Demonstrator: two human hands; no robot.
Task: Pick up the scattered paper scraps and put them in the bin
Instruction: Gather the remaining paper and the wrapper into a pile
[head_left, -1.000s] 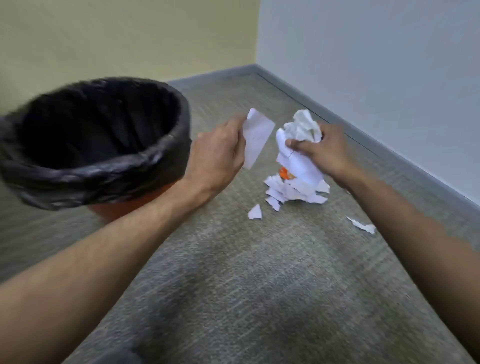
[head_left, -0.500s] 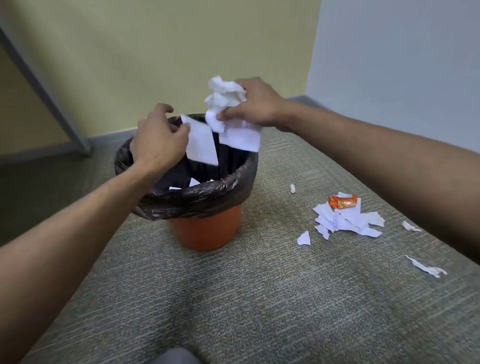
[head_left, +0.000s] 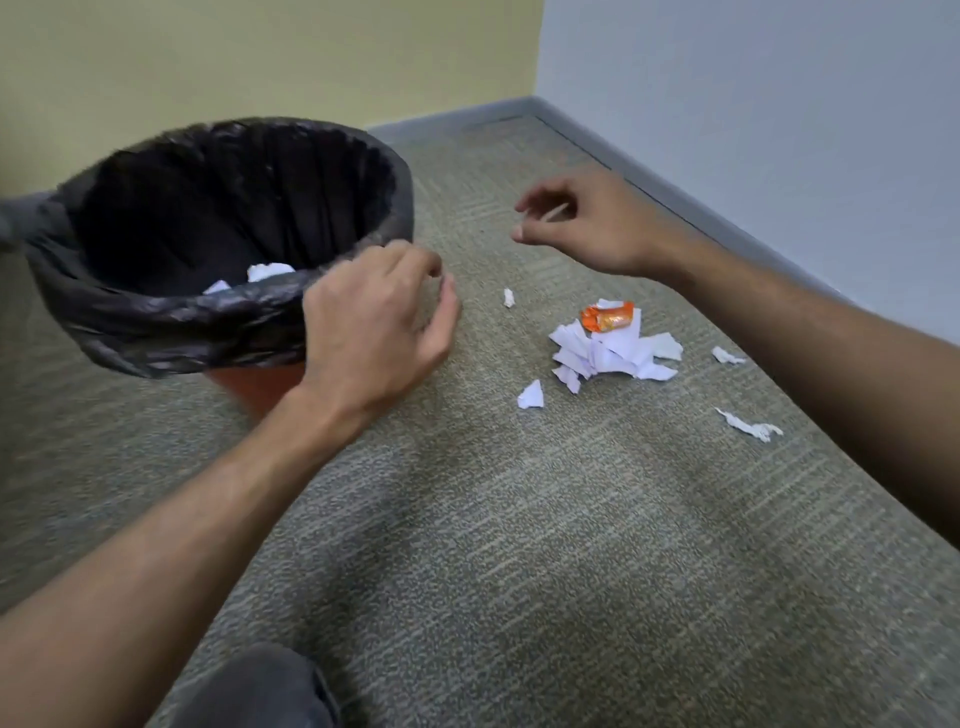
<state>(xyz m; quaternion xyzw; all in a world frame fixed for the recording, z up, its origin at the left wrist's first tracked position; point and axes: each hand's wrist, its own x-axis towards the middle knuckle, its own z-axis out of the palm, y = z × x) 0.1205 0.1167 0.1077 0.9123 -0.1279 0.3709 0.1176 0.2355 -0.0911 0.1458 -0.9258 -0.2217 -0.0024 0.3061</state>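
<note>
Left hand (head_left: 376, 325) hovered just beside the bin (head_left: 218, 249), low against the near right side of its rim — grip loosely curled, fingers bent inward, nothing held. Right hand (head_left: 582, 223) hung farther out over the carpet (head_left: 519, 519), well clear of the bin, thumb and forefinger drawn close but with nothing visibly between them, the other fingers slack. Orange bin, lined with a black bag (head_left: 156, 322) folded over the rim; two white paper bits (head_left: 270, 271) peeked above the near edge from inside.

Out on the carpet, to the right of the bin — a heap of torn white paper scraps (head_left: 613, 353), overlapping, with a crumpled orange wrapper (head_left: 607, 317) sitting on its far side. Just in front of the heap, a single small triangular scrap (head_left: 531, 396), apart from the rest. Between the heap and the left hand, a tiny white scrap (head_left: 508, 298), alone. Off to the right, near the right forearm, a small ragged scrap (head_left: 727, 356), and nearer the camera a long thin torn strip (head_left: 748, 426). All flat on the carpet, none touched by either hand.

Behind it all, a yellow wall (head_left: 260, 52) meeting a pale wall (head_left: 753, 104) at the corner, grey skirting along both. Dark trouser knee (head_left: 260, 691) at the bottom edge.
</note>
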